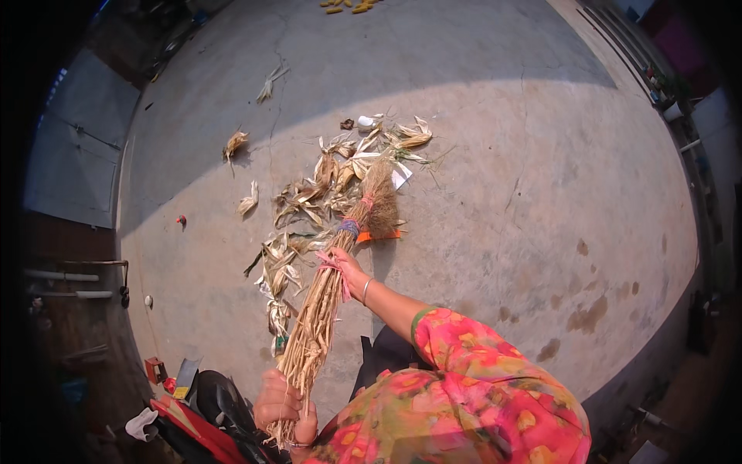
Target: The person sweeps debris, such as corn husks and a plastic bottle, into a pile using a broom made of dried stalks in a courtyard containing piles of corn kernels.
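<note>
A straw broom (317,317) slants across the middle of the view, its handle a bundle of dry stalks tied with pink and purple bands. My left hand (280,402) is closed round the handle's near end. Farther up, just below the bands, my right hand (350,272) grips the same bundle, with a bangle on its wrist. The bristles (382,205) rest at or just over a heap of dry corn husks (328,174), hiding part of it. More husks (280,271) trail toward me, left of the broom.
Loose husks (235,143) and a small red piece (182,220) lie on the concrete floor (479,193). An orange scrap (379,236) is beside the bristles. Yellow corn cobs (359,6) lie at the far edge. A red and black vehicle (205,433) stands near left.
</note>
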`<act>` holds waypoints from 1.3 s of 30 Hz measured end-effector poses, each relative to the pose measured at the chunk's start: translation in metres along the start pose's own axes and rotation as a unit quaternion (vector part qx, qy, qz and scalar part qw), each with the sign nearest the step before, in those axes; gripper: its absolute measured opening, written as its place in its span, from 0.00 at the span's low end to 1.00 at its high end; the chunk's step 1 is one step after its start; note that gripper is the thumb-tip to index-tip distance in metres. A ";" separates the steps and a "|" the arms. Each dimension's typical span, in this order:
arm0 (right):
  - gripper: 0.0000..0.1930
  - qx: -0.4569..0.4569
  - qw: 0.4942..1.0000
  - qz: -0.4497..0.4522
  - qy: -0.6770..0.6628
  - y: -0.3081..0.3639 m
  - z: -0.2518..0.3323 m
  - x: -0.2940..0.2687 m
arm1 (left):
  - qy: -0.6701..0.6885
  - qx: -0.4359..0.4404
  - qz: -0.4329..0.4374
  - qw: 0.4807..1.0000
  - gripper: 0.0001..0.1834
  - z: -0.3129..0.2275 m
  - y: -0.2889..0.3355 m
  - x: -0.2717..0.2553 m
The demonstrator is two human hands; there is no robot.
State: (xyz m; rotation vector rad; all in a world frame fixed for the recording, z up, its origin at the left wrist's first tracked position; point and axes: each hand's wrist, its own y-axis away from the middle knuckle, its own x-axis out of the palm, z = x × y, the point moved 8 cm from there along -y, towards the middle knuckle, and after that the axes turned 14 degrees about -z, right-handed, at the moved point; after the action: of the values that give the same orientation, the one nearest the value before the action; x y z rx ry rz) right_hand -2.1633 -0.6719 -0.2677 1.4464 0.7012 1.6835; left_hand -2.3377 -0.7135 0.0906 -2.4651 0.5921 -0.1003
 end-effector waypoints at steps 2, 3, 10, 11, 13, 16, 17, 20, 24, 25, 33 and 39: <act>0.17 0.029 0.999 0.013 0.001 0.008 0.005 0.016 | -0.042 -0.042 -0.131 0.990 0.17 0.013 -0.004 -0.035; 0.17 0.047 0.999 0.022 0.000 0.021 0.007 0.028 | -0.045 -0.037 -0.160 0.985 0.17 0.012 -0.010 -0.047; 0.22 -0.012 0.997 -0.047 -0.068 0.081 0.045 -0.005 | 0.232 0.038 -0.034 0.971 0.18 -0.011 -0.058 -0.025; 0.23 -0.026 0.995 -0.057 -0.083 0.086 0.062 -0.025 | 0.256 0.036 0.001 0.966 0.18 -0.010 -0.062 -0.011; 0.19 -0.015 0.994 -0.046 -0.093 0.089 0.095 -0.072 | 0.292 -0.014 -0.007 0.956 0.17 0.006 -0.052 0.028; 0.20 -0.083 0.978 -0.120 -0.147 0.100 0.163 -0.168 | 0.348 -0.104 -0.015 0.932 0.17 0.020 -0.053 0.126; 0.21 -0.088 0.977 -0.123 -0.149 0.104 0.184 -0.199 | 0.361 -0.124 0.018 0.924 0.18 0.024 -0.051 0.157; 0.20 -0.156 0.950 -0.211 -0.169 0.134 0.254 -0.281 | 0.380 -0.166 0.147 0.898 0.15 0.049 -0.029 0.254; 0.16 -0.191 0.926 -0.243 -0.216 0.146 0.323 -0.414 | 0.399 -0.153 0.291 0.856 0.11 0.044 0.003 0.382; 0.15 -0.181 0.928 -0.235 -0.225 0.136 0.334 -0.441 | 0.401 -0.156 0.312 0.847 0.11 0.038 0.005 0.406; 0.13 -0.029 0.980 -0.146 -0.129 0.051 0.349 -0.328 | 0.238 -0.140 0.177 0.945 0.11 0.035 -0.033 0.423; 0.21 0.010 1.000 -0.023 0.003 0.017 0.335 -0.156 | 0.059 -0.026 0.008 0.998 0.16 -0.020 -0.059 0.367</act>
State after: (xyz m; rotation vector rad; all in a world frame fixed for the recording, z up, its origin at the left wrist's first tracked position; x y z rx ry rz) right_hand -1.8343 -0.8407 -0.2719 1.4288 0.7511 1.6497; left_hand -1.9893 -0.8411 0.1176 -2.5168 0.6723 -0.2295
